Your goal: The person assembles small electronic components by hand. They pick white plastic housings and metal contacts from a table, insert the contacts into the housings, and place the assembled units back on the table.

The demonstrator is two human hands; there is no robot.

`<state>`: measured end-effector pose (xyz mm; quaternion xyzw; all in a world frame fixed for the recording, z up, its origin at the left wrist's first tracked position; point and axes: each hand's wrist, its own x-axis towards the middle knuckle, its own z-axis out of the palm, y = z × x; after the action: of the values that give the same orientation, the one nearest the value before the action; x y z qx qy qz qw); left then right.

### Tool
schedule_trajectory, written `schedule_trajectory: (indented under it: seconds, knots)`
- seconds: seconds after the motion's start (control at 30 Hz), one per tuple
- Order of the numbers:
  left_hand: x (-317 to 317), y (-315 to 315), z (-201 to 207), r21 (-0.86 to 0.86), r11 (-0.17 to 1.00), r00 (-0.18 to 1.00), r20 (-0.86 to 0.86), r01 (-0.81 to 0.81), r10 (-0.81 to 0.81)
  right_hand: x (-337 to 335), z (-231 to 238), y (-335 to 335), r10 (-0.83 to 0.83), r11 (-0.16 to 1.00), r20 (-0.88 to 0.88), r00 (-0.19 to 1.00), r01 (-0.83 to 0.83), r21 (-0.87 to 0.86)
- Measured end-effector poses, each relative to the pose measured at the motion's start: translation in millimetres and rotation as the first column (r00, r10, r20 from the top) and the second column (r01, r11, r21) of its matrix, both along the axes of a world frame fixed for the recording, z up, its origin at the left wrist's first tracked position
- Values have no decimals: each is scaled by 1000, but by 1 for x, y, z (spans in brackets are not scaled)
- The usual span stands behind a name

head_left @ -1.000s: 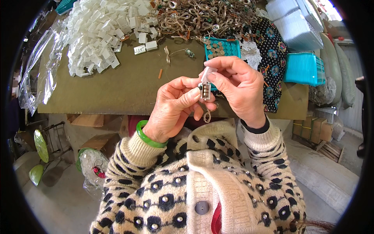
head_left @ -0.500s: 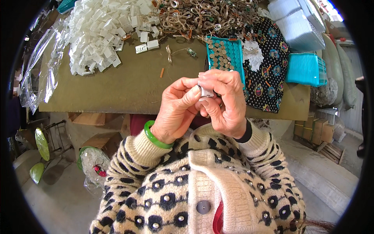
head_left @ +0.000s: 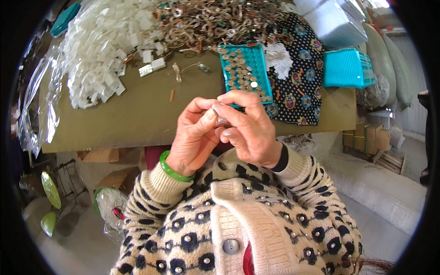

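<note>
My left hand (head_left: pixel 195 130) and my right hand (head_left: pixel 250 130) meet just in front of the table's near edge. Between their thumbs and fingers is a small white plastic case (head_left: pixel 221 120), mostly covered by the fingers. Both hands are closed on it. Beyond my right hand lies a teal tray (head_left: pixel 257 59) with round cups, holding several coin cells (head_left: pixel 236 68). On the table ahead of my left hand are a thin wire lead with a small green circuit board (head_left: pixel 203 67) and a short orange strip (head_left: pixel 172 95).
A heap of white plastic cases (head_left: pixel 101 50) covers the table's far left, beside clear plastic film (head_left: pixel 39 105). Tangled wire leads (head_left: pixel 215 23) fill the back. At right, small white pieces (head_left: pixel 278 59) lie on a dotted black cloth (head_left: pixel 305 68), near stacked teal trays (head_left: pixel 346 68).
The whole view has shifted, so the table things appear farther left. Both hands still hold the white case; the right fingers now cover more of it.
</note>
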<state>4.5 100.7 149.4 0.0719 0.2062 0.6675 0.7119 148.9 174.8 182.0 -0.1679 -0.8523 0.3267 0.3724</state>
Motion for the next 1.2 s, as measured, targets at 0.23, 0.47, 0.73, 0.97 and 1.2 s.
schedule_trajectory:
  seconds: [0.23,0.47,0.73,0.97,1.2]
  knots:
    - [-3,7,-1,21,999,999,37,37,-38,63,2,69,-590,763,257,765,424,489]
    - [-4,7,-5,28,998,999,12,52,-52,96,0,64,-540,841,268,798,500,205]
    - [-4,9,-4,42,998,999,-16,52,-51,95,-3,53,-561,827,346,752,499,259]
    - [0,8,-3,17,1000,1000,-1,9,-9,95,-12,51,-548,825,353,758,420,378]
    - [-6,7,1,0,999,999,-31,41,-41,69,16,28,-375,921,178,910,388,-39]
